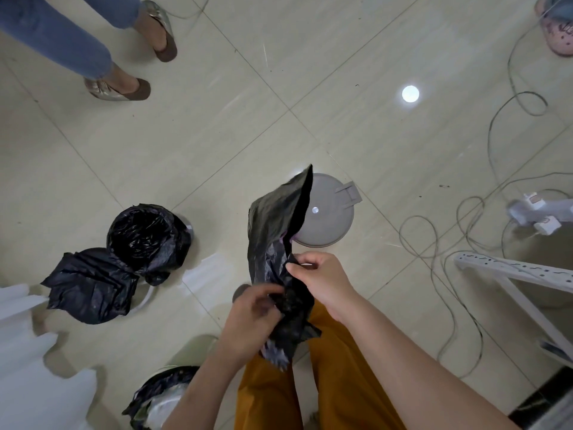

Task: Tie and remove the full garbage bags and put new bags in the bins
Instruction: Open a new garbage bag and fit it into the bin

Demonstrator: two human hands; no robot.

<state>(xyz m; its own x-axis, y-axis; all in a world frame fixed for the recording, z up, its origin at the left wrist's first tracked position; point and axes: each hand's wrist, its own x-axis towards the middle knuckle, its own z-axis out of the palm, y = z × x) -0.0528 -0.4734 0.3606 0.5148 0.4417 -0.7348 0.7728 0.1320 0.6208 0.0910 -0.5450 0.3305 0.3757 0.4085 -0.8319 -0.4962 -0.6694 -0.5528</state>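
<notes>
Two hands work one black garbage bag (pixel 273 231) above the tiled floor (pixel 186 144). The right hand (pixel 319 282) pinches a fold of the bag between thumb and curled fingers, with the plastic lying just to the left of its fingertips. The left hand (pixel 252 311) sits lower and nearer the body, its fingers curled round the crumpled lower part of the bag. From the two hands the bag rises as a flat, partly unfolded sheet, its far corner pointing up and away, and its bunched tail hangs down below the left hand in front of the orange trousers (pixel 335 383).

Behind the raised sheet lies a grey round bin lid (pixel 331 215) flat on the floor, with a hinge tab at its upper right edge; the bag covers its left side from this view.

To the left stands a small bin (pixel 148 234) lined with a black bag, the liner folded over its rim. Touching its near side, a crumpled black bag (pixel 90 287) lies on the floor. At the bottom edge, beside the left forearm, a second bin (pixel 161 395) shows a black liner with something pale inside.

White fabric (pixel 28 352) fills the lower left. Thin cables (pixel 449 231) loop over the floor at the right, near a white power strip (pixel 514 268) and white plug adapters (pixel 539 212). At the top left stand another person's legs in blue jeans (pixel 62 32) and slip-on shoes (pixel 124 90).
</notes>
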